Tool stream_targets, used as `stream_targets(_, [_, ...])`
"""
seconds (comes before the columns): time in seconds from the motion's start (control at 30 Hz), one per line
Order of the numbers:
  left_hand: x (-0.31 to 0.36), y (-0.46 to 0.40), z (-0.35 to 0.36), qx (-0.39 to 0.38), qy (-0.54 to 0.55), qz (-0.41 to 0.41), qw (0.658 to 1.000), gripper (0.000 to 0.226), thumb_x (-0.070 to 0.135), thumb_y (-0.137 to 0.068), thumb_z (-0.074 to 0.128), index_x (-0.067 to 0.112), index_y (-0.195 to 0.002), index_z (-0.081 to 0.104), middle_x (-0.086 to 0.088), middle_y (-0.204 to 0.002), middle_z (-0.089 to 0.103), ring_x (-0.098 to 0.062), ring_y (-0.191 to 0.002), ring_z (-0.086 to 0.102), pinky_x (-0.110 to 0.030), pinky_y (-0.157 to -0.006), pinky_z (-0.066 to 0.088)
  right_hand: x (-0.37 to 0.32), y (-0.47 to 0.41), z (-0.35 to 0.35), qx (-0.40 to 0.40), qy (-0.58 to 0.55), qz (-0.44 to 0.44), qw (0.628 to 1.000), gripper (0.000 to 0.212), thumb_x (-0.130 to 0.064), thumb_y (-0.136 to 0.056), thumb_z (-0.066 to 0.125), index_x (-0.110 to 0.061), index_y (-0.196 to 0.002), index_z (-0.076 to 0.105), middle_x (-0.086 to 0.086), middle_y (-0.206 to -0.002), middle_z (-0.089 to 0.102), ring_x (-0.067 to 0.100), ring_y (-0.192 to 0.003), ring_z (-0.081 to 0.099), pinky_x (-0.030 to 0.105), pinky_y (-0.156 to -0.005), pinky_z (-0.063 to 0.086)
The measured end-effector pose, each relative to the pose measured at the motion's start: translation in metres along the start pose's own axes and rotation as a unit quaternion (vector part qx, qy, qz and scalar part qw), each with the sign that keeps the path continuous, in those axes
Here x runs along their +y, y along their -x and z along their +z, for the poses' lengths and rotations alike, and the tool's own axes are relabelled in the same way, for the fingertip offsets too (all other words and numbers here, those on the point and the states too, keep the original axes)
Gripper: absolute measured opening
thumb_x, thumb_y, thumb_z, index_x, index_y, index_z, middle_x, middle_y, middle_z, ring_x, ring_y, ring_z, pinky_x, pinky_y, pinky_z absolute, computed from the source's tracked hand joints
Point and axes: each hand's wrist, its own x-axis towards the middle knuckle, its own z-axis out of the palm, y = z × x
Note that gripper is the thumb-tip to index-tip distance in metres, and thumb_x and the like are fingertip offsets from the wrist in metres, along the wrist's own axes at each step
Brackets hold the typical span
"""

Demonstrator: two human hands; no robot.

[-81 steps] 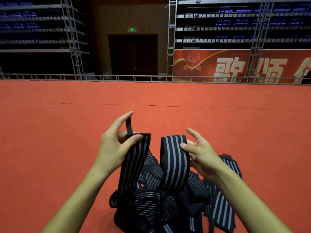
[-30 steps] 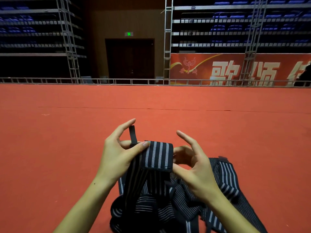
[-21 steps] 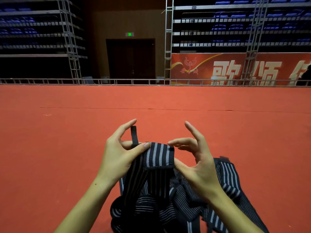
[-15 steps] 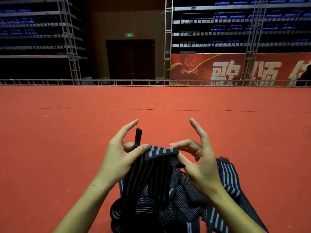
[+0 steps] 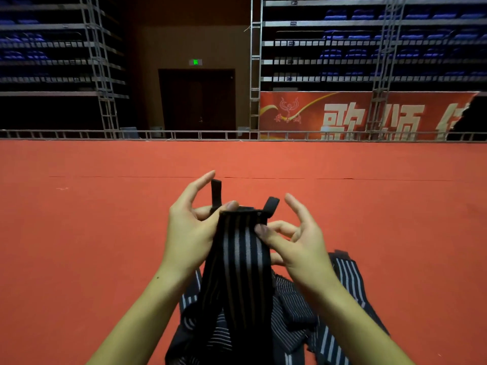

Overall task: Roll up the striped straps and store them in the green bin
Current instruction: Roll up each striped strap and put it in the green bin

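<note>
The left hand (image 5: pixel 188 234) pinches the top edge of a striped strap (image 5: pixel 238 262), thumb on the near face, forefinger lifted. The right hand (image 5: pixel 295 247) pinches the strap's right edge with its thumb, the other fingers loosely curled. Two black loops (image 5: pixel 216 192) stand above the edge. The strap hangs down onto a heap of striped straps (image 5: pixel 295 322) on the red floor (image 5: pixel 105 233).

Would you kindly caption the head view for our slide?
Both hands, left and right, pinch a striped strap above the strap pile on red flooring.
</note>
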Motion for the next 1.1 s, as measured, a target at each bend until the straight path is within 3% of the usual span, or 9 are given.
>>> stream_targets(0.13, [0.004,0.005,0.005,-0.02,0.046,-0.039,0.998,0.056,0.023,-0.097,0.076,0.036,-0.148,0.056,-0.013,-0.084,0.083,-0.026,-0.079,0.082,-0.033,-0.072,0.065,0.009,-0.003,0.006,0.028,-0.047,0.046,0.997,0.087,-0.01,-0.092,0.081,-0.022,-0.164,0.034,0.026,-0.108,0.076,0.031,-0.09,0.077,0.041,-0.071,0.064])
stream_targets(0.23, [0.005,0.004,0.001,-0.052,0.027,-0.048,0.997,0.049,0.028,-0.104,0.068,0.036,-0.15,0.053,-0.015,-0.087,0.082,-0.031,-0.085,0.082,-0.04,-0.084,0.067,0.01,-0.004,0.006,0.04,-0.04,0.046,0.997,0.084,-0.01,-0.093,0.081,-0.021,-0.163,0.035,0.015,-0.094,0.077,0.03,-0.089,0.076,0.046,-0.077,0.063])
stream_targets(0.37, [0.012,0.005,0.0,-0.083,0.035,-0.038,0.995,0.047,0.034,-0.106,0.058,0.03,-0.153,0.052,-0.004,-0.098,0.084,-0.023,-0.093,0.082,-0.029,-0.078,0.064,0.01,-0.007,0.008,0.054,-0.029,0.042,0.997,0.082,-0.009,-0.094,0.081,-0.019,-0.162,0.038,0.012,-0.089,0.075,0.032,-0.087,0.076,0.055,-0.083,0.061])
stream_targets(0.5, [0.014,0.005,0.001,-0.089,0.018,-0.017,0.996,0.072,0.01,-0.094,0.077,0.03,-0.156,0.045,-0.005,-0.094,0.084,-0.021,-0.093,0.082,-0.031,-0.083,0.066,0.011,-0.012,0.011,0.053,-0.002,0.02,0.998,0.083,-0.014,-0.091,0.084,-0.019,-0.161,0.038,0.014,-0.099,0.08,0.031,-0.099,0.079,0.059,-0.097,0.061])
stream_targets(0.67, [0.024,-0.017,0.001,-0.026,0.051,-0.01,0.998,0.064,0.0,-0.097,0.074,0.026,-0.151,0.051,-0.01,-0.098,0.084,-0.026,-0.091,0.083,-0.033,-0.078,0.067,0.006,-0.019,0.014,0.016,0.045,-0.035,0.998,0.099,-0.026,-0.085,0.087,-0.023,-0.165,0.029,-0.002,-0.125,0.077,0.01,-0.12,0.072,0.024,-0.095,0.059])
stream_targets(0.8, [0.041,-0.049,0.002,-0.016,0.078,-0.018,0.997,0.058,0.002,-0.098,0.075,0.017,-0.149,0.051,-0.014,-0.103,0.083,-0.029,-0.094,0.082,-0.036,-0.082,0.067,0.002,-0.024,0.017,-0.043,-0.016,0.001,0.999,0.092,-0.017,-0.09,0.082,-0.025,-0.165,0.029,0.008,-0.121,0.08,0.025,-0.111,0.078,0.034,-0.089,0.064])
stream_targets(0.93, [0.052,-0.074,0.007,-0.008,0.099,-0.039,0.994,0.056,0.014,-0.098,0.078,0.018,-0.147,0.052,-0.015,-0.103,0.083,-0.023,-0.092,0.082,-0.037,-0.083,0.067,-0.01,-0.039,0.024,0.028,-0.009,-0.06,0.998,0.081,-0.013,-0.088,0.088,-0.03,-0.155,0.046,0.02,-0.114,0.078,0.034,-0.101,0.08,0.056,-0.094,0.063])
stream_targets(1.0, [0.055,-0.071,0.007,-0.008,0.089,-0.049,0.995,0.066,0.028,-0.095,0.081,0.02,-0.152,0.047,-0.011,-0.096,0.083,-0.02,-0.088,0.081,-0.035,-0.078,0.066,-0.02,-0.047,0.027,0.062,-0.022,-0.081,0.995,0.078,-0.013,-0.087,0.089,-0.029,-0.152,0.05,0.019,-0.112,0.078,0.032,-0.099,0.081,0.056,-0.094,0.064])
stream_targets(1.1, [0.043,-0.047,0.004,-0.046,0.036,-0.042,0.997,0.081,0.041,-0.089,0.079,0.023,-0.158,0.04,-0.014,-0.1,0.083,-0.027,-0.097,0.082,-0.041,-0.09,0.066,-0.035,-0.057,0.027,0.087,-0.053,-0.103,0.989,0.076,-0.01,-0.087,0.089,-0.025,-0.151,0.05,0.014,-0.106,0.081,0.029,-0.097,0.081,0.051,-0.093,0.065])
